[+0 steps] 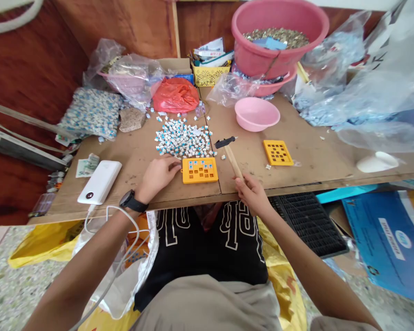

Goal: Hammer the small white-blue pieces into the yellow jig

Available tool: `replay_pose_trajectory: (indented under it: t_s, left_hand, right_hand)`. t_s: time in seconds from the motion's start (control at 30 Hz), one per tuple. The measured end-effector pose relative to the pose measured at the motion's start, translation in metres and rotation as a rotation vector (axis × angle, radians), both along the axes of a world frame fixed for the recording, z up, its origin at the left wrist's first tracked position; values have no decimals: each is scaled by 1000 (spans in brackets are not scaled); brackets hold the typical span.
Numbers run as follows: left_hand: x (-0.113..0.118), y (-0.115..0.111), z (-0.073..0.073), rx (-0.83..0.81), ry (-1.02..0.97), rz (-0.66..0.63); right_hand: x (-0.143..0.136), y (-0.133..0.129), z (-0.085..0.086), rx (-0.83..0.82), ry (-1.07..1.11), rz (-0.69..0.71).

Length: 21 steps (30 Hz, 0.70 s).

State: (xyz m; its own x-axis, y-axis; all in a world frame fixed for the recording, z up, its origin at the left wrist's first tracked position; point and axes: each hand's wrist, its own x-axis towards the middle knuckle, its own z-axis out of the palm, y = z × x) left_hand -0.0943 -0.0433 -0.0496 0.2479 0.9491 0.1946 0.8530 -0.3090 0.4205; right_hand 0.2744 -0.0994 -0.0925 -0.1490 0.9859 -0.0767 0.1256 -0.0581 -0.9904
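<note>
A yellow tray with small square compartments (200, 178) lies in front of me, with small white-and-blue pieces in some of its upper compartments. At the left edge of that tray is my left hand (160, 174), its fingers bent and drawn together; whatever they pinch is hidden. My right hand (251, 192) is wrapped round the wooden handle of a hammer (233, 161), whose black head (225, 142) is tilted up over the cardboard, right of the tray. Just behind the tray spreads a loose pile of small white-and-blue plastic pieces (184, 138).
A second yellow tray (278, 153) lies to the right, near a pink bowl (257, 114). At the back stand a large pink tub (279, 59) of metal pieces and a red plastic bag (175, 95). A white power bank (100, 182) with a cable sits left.
</note>
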Motion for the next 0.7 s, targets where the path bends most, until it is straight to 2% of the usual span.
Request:
replay_pose_trajectory:
  t_s: [0.07,0.17,0.27,0.4,0.57,0.7]
  left_hand:
    - [-2,-3,2,-14,55,-15]
    - [-3,-7,6,-17,71,-13]
    - [3,-8,11,6,-77,-31]
    - [26,-7,15,48,-241,-46]
    - [61,2,2,40,-170,-96]
    - [71,8,-4,61,-42,-120]
  right_hand:
    - [-2,0,3,-63,94,-31]
    - [-5,1,8,-67,139,-53]
    - [-6,0,10,-47,148,-32]
    - [-4,0,11,-56,160,-11]
    - [-4,1,12,-66,190,-18]
    - [-4,2,14,-69,180,-4]
